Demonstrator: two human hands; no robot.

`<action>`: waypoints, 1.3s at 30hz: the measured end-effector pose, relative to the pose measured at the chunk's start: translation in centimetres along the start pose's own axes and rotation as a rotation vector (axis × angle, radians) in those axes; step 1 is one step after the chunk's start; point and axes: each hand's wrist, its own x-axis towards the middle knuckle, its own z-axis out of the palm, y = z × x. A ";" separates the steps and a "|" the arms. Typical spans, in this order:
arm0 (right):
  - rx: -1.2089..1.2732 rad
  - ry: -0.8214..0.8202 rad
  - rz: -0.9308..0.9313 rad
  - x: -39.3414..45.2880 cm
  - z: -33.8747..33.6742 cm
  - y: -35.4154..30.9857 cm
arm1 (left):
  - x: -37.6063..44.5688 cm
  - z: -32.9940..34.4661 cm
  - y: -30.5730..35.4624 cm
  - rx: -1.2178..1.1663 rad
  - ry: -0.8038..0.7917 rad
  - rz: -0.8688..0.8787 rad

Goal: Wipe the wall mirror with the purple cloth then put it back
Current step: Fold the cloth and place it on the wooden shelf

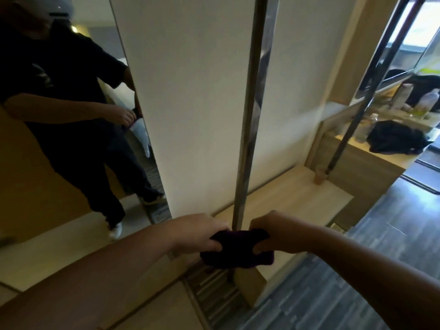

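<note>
Tall wall mirror (59, 139) fills the left side, reflecting me in dark clothes with both hands together at waist height. White wall panel (195, 103) just right of it, then a vertical metal pole (252, 115) rising off a low light-wood ledge (285, 194). Dark purple crumpled cloth (238, 248) is held in the air in front of the pole base, above the ledge's near edge. Left hand (202, 234) grip clamped on its left end, right hand (278, 232) grip clamped on its right end.

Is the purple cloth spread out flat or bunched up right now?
Bunched up. The purple cloth is gathered into a dark wad, pinched between the left hand and right hand, with a lump sagging below them.
</note>
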 end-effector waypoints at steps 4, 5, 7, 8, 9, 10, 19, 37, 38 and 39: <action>0.053 -0.033 -0.006 0.0 -0.8 6.6 | 6.1 0.0 0.9 0.004 -0.013 -0.040; 0.056 -0.037 -0.012 0.2 -0.9 8.5 | 7.7 0.1 1.1 0.002 -0.007 -0.044; 0.063 -0.056 -0.021 1.0 -0.9 12.1 | 10.8 0.6 1.4 -0.014 0.006 -0.057; 0.066 -0.070 -0.024 1.5 -0.7 13.9 | 12.4 1.1 1.4 -0.032 0.007 -0.068; 0.068 -0.085 -0.026 2.2 -0.4 15.6 | 14.0 1.8 1.3 -0.051 0.004 -0.080; 0.072 -0.101 -0.026 2.8 0.1 17.2 | 15.6 2.6 1.1 -0.070 -0.002 -0.094; 0.189 -0.133 0.109 10.8 10.3 28.7 | 28.1 13.2 -3.6 -0.140 -0.132 -0.189; -0.144 0.137 0.057 21.0 34.1 39.1 | 40.7 37.7 -11.7 0.104 0.182 -0.171; -0.138 0.073 0.079 20.4 35.5 38.8 | 39.9 38.9 -11.6 0.097 0.062 -0.200; -0.139 0.012 0.115 19.8 36.5 38.5 | 39.2 39.7 -11.5 0.091 -0.021 -0.229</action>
